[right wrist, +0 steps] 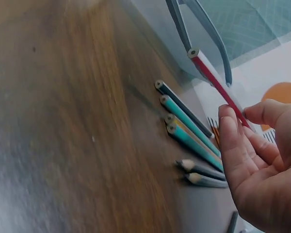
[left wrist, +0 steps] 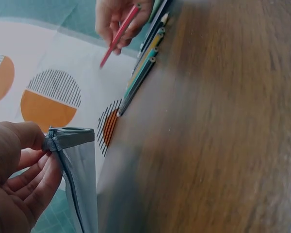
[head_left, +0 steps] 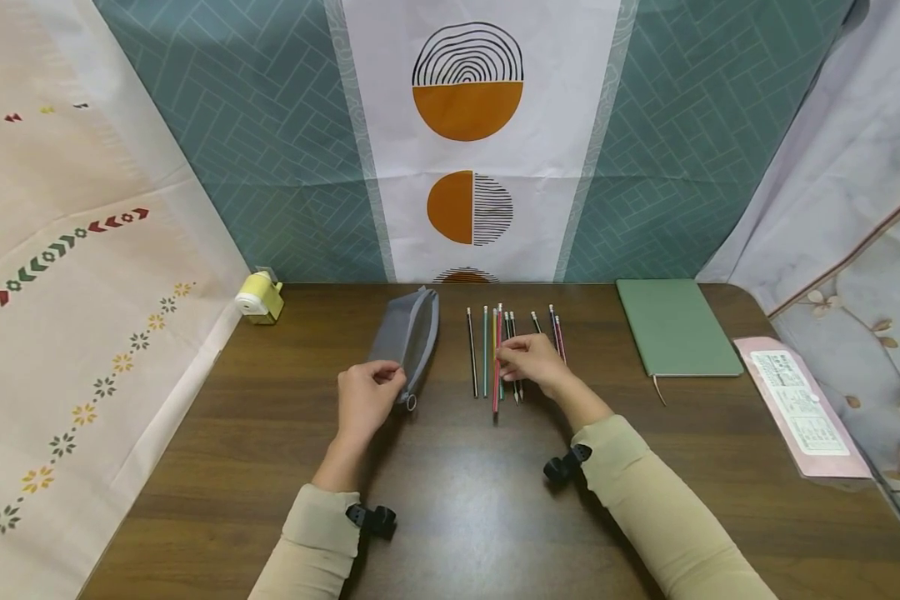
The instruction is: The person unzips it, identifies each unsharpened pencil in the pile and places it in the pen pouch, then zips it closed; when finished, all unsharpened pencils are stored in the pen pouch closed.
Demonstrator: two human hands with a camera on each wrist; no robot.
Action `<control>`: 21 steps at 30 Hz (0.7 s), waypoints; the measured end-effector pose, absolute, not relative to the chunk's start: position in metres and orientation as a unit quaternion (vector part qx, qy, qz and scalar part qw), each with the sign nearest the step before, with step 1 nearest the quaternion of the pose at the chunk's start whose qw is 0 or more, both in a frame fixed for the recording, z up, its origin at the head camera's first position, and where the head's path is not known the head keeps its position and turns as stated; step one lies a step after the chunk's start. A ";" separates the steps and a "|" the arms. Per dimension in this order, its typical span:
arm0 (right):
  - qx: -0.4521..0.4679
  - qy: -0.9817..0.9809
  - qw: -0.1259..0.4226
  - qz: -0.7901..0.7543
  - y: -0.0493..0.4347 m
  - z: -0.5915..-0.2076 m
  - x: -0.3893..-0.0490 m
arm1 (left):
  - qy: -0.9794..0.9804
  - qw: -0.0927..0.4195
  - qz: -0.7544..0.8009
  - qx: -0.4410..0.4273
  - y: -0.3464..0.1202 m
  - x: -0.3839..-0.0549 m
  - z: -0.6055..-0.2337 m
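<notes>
A grey zippered pencil case (head_left: 394, 329) lies left of the middle, its zip open along the right side. My left hand (head_left: 369, 396) pinches the near end of the case by the zip, as the left wrist view also shows. In my right hand (head_left: 531, 360) is a red pencil (right wrist: 216, 82), pinched between thumb and fingers and raised above the table. Under and around that hand several pencils (head_left: 485, 358) lie in a loose row, among them black, teal and yellow ones. Two pencils with sharpened points (right wrist: 199, 178) show in the right wrist view; others are partly hidden behind the hand.
A yellow pencil sharpener (head_left: 259, 297) stands at the back left corner. On the right lie a green notebook (head_left: 675, 329) with a ribbon and a pink packet (head_left: 802, 408) with a white label. Fabric hangs behind the wooden table (head_left: 465, 517) and along both sides.
</notes>
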State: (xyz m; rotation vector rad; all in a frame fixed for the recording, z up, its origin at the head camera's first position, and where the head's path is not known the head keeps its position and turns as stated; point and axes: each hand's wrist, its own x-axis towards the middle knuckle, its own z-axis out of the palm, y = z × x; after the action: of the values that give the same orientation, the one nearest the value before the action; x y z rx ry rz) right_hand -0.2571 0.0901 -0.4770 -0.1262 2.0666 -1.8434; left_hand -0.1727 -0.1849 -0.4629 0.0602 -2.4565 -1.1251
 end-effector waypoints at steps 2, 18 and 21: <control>-0.042 0.728 0.187 -0.659 0.087 -0.478 -0.257 | -0.887 0.217 -0.407 0.023 -0.183 -0.173 -0.463; -0.014 0.686 0.179 -0.705 0.060 -0.480 -0.255 | -0.889 0.211 -0.405 0.035 -0.174 -0.172 -0.461; -0.013 0.682 0.182 -0.708 0.056 -0.479 -0.256 | -0.888 0.211 -0.407 0.033 -0.173 -0.172 -0.461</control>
State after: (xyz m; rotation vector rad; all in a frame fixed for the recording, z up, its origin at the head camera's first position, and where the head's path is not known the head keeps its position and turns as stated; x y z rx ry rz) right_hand -0.2557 0.0564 -0.4794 -0.0359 1.9252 -1.9983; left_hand -0.1724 -0.1729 -0.4615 0.0909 -2.4680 -1.1320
